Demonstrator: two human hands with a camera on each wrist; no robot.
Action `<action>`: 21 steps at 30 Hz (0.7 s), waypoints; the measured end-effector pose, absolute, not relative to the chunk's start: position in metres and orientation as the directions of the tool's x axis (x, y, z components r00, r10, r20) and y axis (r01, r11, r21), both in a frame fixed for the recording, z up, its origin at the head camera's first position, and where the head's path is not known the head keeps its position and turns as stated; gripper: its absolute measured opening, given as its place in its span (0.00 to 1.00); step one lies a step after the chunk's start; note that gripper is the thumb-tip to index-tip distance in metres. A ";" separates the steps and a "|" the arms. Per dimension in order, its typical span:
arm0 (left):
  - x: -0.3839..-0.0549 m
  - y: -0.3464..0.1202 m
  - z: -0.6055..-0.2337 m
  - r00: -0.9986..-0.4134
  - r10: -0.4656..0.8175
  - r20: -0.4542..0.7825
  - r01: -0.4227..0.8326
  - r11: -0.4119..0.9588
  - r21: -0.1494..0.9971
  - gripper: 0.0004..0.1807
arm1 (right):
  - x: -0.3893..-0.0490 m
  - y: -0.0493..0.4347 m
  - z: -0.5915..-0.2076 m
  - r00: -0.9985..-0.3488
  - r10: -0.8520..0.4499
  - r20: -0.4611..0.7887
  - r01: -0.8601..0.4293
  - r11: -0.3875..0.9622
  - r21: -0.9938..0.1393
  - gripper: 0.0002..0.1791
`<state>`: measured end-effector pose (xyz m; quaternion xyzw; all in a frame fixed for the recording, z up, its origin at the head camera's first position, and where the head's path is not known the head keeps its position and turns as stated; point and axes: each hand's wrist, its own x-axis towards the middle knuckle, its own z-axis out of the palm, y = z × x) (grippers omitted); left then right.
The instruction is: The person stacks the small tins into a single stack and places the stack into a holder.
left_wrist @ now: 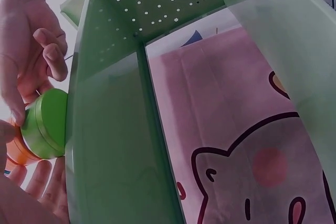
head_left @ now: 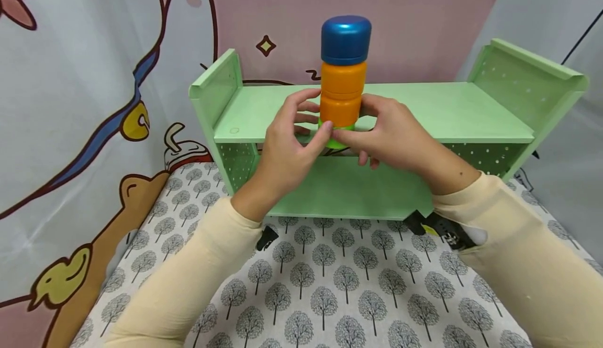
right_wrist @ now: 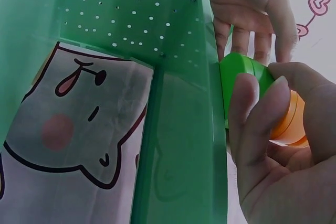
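A rounded stack [head_left: 344, 78] stands upright at the front edge of the green shelf's top board, with a blue top, ridged orange middle and green bottom part [left_wrist: 46, 124]. My left hand [head_left: 292, 138] holds its left side low down, the thumb on the front near the green part. From the right, my right hand [head_left: 391, 131] grips the lower stack, thumb in front and index finger behind; its other fingers hang below. Both thumb tips nearly meet. Whether the stack touches the board cannot be told.
The green shelf [head_left: 471, 110] has raised side panels, a lower board [head_left: 353, 186] and sides with small holes. It stands on a cloth [head_left: 325, 285] printed with trees. Cartoon-patterned fabric [head_left: 85, 76] hangs at the left and behind.
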<state>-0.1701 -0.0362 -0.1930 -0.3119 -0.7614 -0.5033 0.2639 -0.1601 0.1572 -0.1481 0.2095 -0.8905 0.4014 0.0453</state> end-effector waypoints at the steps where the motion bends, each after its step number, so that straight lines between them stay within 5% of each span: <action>1: -0.170 -0.036 -0.193 -0.668 0.210 0.714 0.739 0.302 0.603 0.27 | -0.161 0.157 -0.148 -0.907 -0.338 0.251 -0.411 0.584 -0.699 0.30; 21: -0.174 -0.030 -0.192 -0.674 0.245 0.697 0.731 0.357 0.581 0.27 | -0.168 0.166 -0.144 -0.937 -0.268 0.226 -0.346 0.617 -0.706 0.31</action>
